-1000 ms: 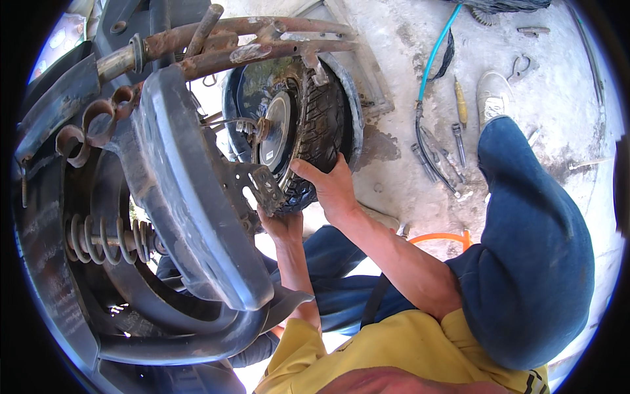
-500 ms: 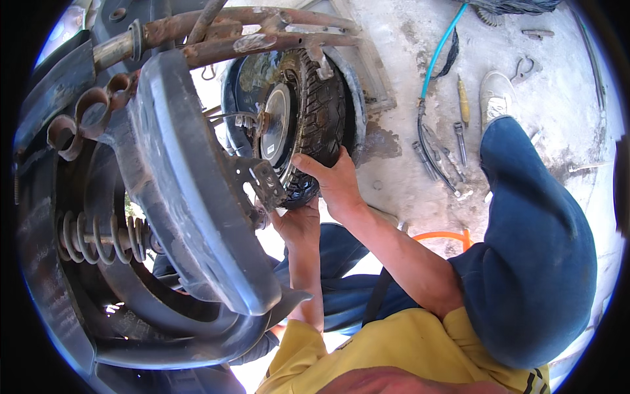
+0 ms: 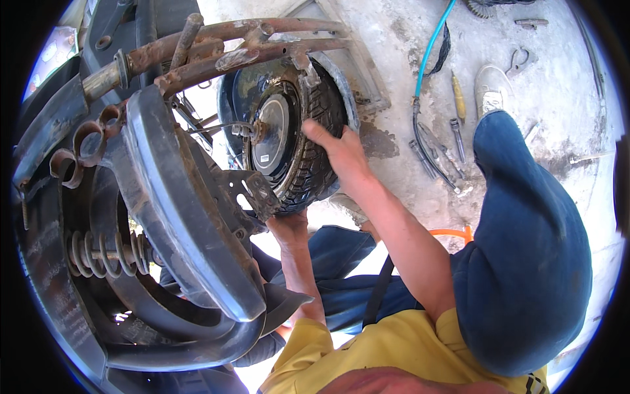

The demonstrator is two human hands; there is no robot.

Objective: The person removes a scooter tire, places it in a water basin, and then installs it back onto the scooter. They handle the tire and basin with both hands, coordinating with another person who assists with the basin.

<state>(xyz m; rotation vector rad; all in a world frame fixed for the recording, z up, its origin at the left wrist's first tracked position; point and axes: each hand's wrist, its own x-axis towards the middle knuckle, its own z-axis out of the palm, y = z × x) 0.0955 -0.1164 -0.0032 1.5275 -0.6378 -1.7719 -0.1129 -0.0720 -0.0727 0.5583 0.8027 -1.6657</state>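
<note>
A wheel with a wet, knobbly black tyre [image 3: 319, 141] and a round grey hub [image 3: 272, 134] stands upright, leaning over a dark basin [image 3: 348, 85] that holds liquid. My right hand [image 3: 346, 157] grips the tyre's right side, thumb across the tread and fingers wrapped round behind. From below, my left hand [image 3: 289, 225] holds the tyre's lower edge; its fingers are hidden under the tyre and a metal bracket [image 3: 259, 194]. A cable with a fitting [image 3: 243, 129] comes out of the hub's axle.
A rusty vehicle frame [image 3: 197, 72] with dark panels [image 3: 190, 203] and a coil spring [image 3: 108, 255] fills the left. On the stained floor lie a teal hose [image 3: 430, 56], a yellow-handled tool [image 3: 459, 98], a socket tool [image 3: 457, 140] and pliers [image 3: 518, 61]. An orange tube [image 3: 453, 232] sits by my knee.
The wheel has tilted so more of its hub face shows. My right hand has shifted up along the tyre, and my left hand has moved slightly left and down. The view has shifted a little.
</note>
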